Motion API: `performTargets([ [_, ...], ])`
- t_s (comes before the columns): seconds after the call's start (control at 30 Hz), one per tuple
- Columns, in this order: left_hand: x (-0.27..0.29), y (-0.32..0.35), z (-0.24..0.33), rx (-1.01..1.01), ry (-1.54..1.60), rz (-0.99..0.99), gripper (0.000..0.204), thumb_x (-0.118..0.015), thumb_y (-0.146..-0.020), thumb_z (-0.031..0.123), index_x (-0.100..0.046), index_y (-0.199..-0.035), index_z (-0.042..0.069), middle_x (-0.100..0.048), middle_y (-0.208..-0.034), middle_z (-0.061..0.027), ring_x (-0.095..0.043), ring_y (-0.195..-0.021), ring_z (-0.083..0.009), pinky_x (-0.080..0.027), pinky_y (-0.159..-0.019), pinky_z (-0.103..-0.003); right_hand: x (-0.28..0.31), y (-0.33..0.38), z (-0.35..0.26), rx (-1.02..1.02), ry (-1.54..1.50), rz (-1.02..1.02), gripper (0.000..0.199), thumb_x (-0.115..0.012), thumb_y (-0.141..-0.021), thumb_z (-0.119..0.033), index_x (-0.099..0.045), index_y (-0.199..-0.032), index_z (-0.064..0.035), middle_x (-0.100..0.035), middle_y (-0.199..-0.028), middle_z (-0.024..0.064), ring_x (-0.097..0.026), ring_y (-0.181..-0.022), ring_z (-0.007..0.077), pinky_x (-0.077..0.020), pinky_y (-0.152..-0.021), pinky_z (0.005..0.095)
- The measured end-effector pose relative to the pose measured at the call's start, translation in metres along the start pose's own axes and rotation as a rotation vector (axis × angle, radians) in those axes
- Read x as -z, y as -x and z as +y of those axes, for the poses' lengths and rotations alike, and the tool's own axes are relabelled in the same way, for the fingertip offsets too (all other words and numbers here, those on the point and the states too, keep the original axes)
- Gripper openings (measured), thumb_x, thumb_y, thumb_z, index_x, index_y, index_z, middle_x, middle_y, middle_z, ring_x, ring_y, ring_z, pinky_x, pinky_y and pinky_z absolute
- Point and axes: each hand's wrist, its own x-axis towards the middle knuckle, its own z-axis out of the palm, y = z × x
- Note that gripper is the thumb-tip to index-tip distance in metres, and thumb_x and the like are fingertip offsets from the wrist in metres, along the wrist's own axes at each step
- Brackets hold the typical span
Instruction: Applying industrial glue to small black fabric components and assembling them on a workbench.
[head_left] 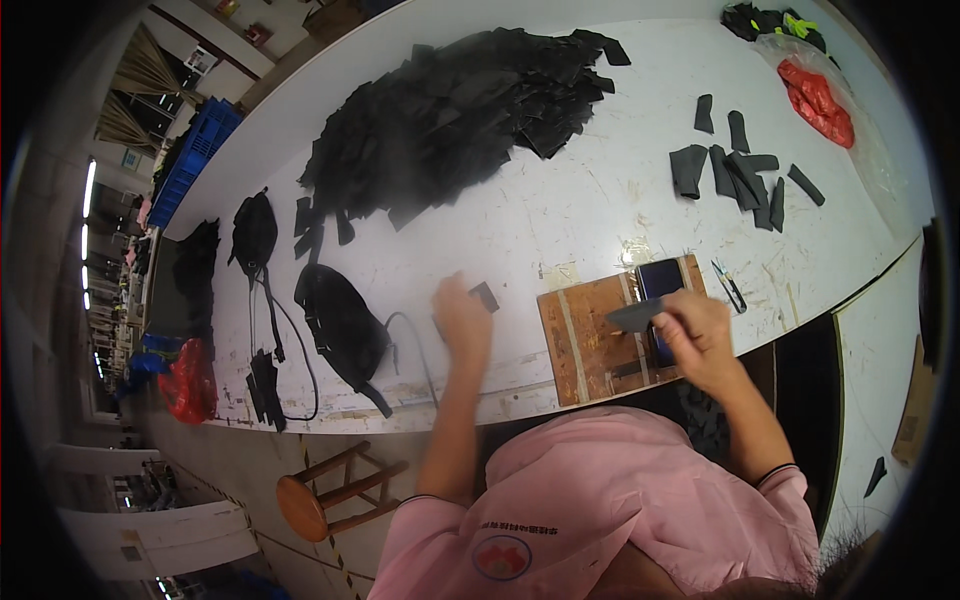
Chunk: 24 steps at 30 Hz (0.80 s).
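My right hand point(697, 330), at centre right of the frame, pinches a dark grey strip point(634, 316) between thumb and fingers; the strip points left, held flat just above the wooden board point(585, 345). A dark blue pad point(660, 280) lies on the board's right part, directly behind this hand. Small snips point(729, 285) lie on the worktop point(560, 210) just right of the board.

My left hand point(462, 320), at centre frame, is curled shut on a small black piece point(485, 296), which shows past the fingers at the upper right of the hand. The hand is raised over the worktop, left of the board and apart from it.

Progress, judged from how the material lies:
- Unworked stock: a large heap point(455, 115) of black pieces fills the upper middle of the frame. It is by far the bigger quantity.
- Separated pieces: a small group of black strips point(740, 170) lies at upper right, spread singly, well apart from the heap. I take these as the handled ones.
- In hand: one strip and one piece.

On that reading the work is at an early stage; most of the heap remains.

Farther out: two black bags point(340, 320) with straps lie at the left of the worktop, a red bag point(815, 100) at upper right, a wooden stool point(320, 495) below the worktop edge.
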Motion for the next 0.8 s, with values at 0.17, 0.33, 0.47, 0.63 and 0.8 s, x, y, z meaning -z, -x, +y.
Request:
performTargets([
  [0.17,-0.007,0.0,-0.044,0.211,-0.185,-0.218,0.022,-0.062,-0.072,0.007,-0.054,-0.091,0.002,-0.045,-0.105,-0.0154,-0.041,-0.103,-0.0321,-0.035,-0.083,-0.044,0.038,-0.047,0.008,-0.322,-0.519,0.397,0.021,-0.053,-0.084,-0.018,-0.058,-0.089,0.0017,-0.053,-0.062,0.0023,-0.046,-0.05,0.0062,-0.0362,-0.046,0.0195],
  [0.33,-0.007,0.009,-0.057,0.092,0.128,-0.145,0.012,-0.059,-0.075,0.006,-0.054,-0.086,0.002,-0.055,-0.085,-0.0103,-0.051,-0.079,-0.0215,-0.041,-0.07,-0.033,0.022,0.0,0.029,-0.545,-0.325,0.613,0.023,-0.052,-0.085,-0.021,-0.058,-0.089,0.0012,-0.051,-0.062,0.0014,-0.045,-0.052,0.0059,-0.0362,-0.05,0.0187],
  [0.47,0.021,0.02,0.013,0.361,0.856,-0.428,0.004,-0.054,-0.082,0.001,-0.054,-0.085,0.0,-0.062,-0.08,-0.0042,-0.05,-0.065,-0.0047,-0.039,-0.061,-0.017,-0.029,0.05,-0.003,-0.531,-0.331,-0.023,0.023,-0.058,-0.082,-0.022,-0.057,-0.086,0.0011,-0.054,-0.066,0.0036,-0.05,-0.057,0.0092,-0.0397,-0.05,0.0227],
  [0.63,0.039,0.055,0.087,0.328,1.213,-0.637,0.009,-0.055,-0.08,-0.002,-0.054,-0.089,-0.001,-0.06,-0.093,-0.0071,-0.054,-0.083,-0.0102,-0.042,-0.078,-0.023,-0.061,0.047,-0.012,-0.44,-0.28,-0.121,0.029,-0.069,-0.07,-0.018,-0.055,-0.086,0.0028,-0.051,-0.068,0.0086,-0.051,-0.06,0.0187,-0.0429,-0.055,0.0294],
  [0.8,0.027,0.079,0.109,0.109,1.134,-0.538,0.013,-0.055,-0.077,-0.004,-0.053,-0.089,-0.001,-0.058,-0.089,-0.0081,-0.056,-0.079,-0.0157,-0.044,-0.074,-0.026,-0.066,0.053,-0.001,-0.392,-0.224,-0.001,0.026,-0.068,-0.07,-0.017,-0.052,-0.072,0.0025,-0.047,-0.064,0.009,-0.048,-0.056,0.0204,-0.0387,-0.049,0.0311],
])
